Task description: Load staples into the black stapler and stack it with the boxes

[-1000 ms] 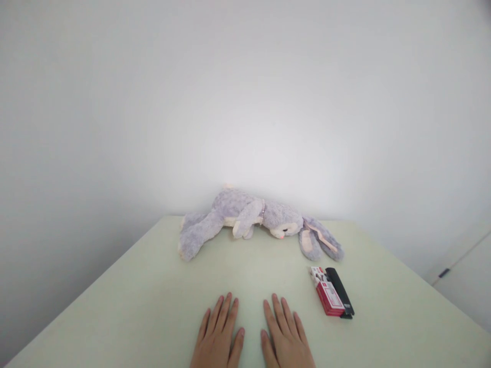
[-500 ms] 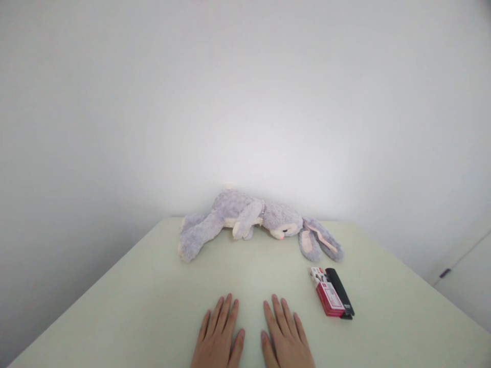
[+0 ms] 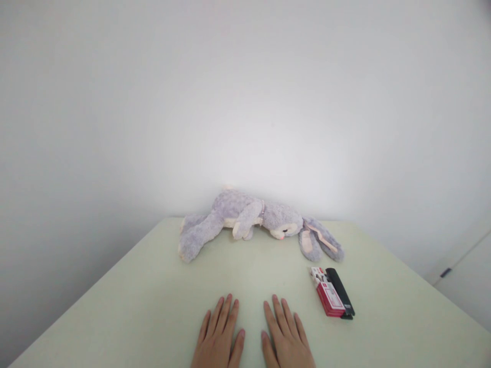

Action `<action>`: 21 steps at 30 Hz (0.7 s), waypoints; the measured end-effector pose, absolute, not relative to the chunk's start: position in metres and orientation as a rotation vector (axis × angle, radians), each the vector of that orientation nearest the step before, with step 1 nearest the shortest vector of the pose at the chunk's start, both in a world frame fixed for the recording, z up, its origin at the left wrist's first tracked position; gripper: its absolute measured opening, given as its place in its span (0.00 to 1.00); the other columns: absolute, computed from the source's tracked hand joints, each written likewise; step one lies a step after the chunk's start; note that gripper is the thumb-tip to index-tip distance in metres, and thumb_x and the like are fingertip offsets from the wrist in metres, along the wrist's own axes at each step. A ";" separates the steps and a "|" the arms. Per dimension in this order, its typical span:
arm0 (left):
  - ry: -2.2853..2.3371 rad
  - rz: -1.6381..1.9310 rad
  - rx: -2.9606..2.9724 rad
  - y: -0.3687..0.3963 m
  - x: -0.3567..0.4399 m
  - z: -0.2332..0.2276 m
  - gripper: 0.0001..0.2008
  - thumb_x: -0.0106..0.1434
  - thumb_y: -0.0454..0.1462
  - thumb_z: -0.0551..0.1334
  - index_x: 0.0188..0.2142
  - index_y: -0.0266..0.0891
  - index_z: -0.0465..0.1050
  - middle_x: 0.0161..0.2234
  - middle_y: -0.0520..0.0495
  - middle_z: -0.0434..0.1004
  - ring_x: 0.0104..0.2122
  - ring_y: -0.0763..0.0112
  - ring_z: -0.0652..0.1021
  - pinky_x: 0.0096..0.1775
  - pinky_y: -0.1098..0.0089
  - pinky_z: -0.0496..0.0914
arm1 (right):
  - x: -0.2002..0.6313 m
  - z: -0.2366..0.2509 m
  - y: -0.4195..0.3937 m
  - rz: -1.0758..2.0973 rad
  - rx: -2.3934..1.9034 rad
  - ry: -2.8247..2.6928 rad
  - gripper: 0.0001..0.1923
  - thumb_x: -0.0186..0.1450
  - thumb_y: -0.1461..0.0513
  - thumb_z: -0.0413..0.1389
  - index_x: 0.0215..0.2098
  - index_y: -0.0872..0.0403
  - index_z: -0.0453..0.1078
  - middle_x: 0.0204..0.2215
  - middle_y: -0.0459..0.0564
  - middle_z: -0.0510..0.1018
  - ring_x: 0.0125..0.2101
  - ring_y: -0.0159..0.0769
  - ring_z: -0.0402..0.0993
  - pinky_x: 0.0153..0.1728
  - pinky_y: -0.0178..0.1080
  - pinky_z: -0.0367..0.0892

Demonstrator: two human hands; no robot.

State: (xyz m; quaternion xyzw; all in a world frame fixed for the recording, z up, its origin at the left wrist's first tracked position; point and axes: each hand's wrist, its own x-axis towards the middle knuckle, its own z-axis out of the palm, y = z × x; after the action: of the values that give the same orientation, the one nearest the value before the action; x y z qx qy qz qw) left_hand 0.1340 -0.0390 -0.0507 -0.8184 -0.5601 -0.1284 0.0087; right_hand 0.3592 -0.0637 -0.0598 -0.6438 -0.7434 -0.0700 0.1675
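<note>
Palm down on the pale green table (image 3: pixel 146 296), my left hand (image 3: pixel 218 337) lies flat with its fingers stretched out and holds nothing. My right hand (image 3: pixel 286 337) rests the same way a short gap to the right, also holding nothing. Nearest to it, farther right, a black stapler (image 3: pixel 339 291) lies against a red and white box (image 3: pixel 330 299), perhaps of staples. A purple-grey plush rabbit (image 3: pixel 245 214) is on its side along the table's far edge, its long ears to the right. Neither hand touches these things.
A plain white wall (image 3: pixel 245 102) rises directly behind the table and the rabbit. On the right, beyond the table edge, is a white panel with a small dark fitting (image 3: pixel 445 273).
</note>
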 end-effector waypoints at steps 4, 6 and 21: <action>-1.743 -0.414 -2.554 -0.039 0.134 -0.051 0.28 0.75 0.50 0.47 0.71 0.51 0.49 0.72 0.52 0.48 0.70 0.55 0.60 0.66 0.47 0.62 | 0.352 -0.058 -0.065 -0.248 -1.867 -2.036 0.30 0.69 0.54 0.51 0.69 0.45 0.61 0.70 0.48 0.56 0.67 0.55 0.58 0.62 0.61 0.64; -1.741 -0.410 -2.554 -0.039 0.133 -0.051 0.28 0.75 0.50 0.47 0.71 0.52 0.49 0.72 0.52 0.49 0.70 0.55 0.60 0.65 0.48 0.62 | 0.348 -0.059 -0.065 -0.256 -1.872 -1.993 0.29 0.69 0.55 0.51 0.68 0.44 0.63 0.69 0.48 0.58 0.67 0.55 0.59 0.63 0.62 0.63; -1.748 -0.414 -2.568 -0.040 0.133 -0.049 0.28 0.75 0.50 0.47 0.71 0.52 0.48 0.72 0.52 0.49 0.70 0.56 0.59 0.66 0.49 0.62 | 0.349 -0.060 -0.065 -0.245 -1.859 -1.971 0.29 0.68 0.55 0.52 0.68 0.44 0.64 0.69 0.48 0.59 0.67 0.55 0.59 0.63 0.61 0.62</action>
State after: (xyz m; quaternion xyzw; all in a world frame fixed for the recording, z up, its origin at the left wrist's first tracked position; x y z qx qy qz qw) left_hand 0.1329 -0.0399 -0.0486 -0.8194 -0.5578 -0.1320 0.0039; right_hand 0.3493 -0.0647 -0.0596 -0.6682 -0.7085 -0.0880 0.2091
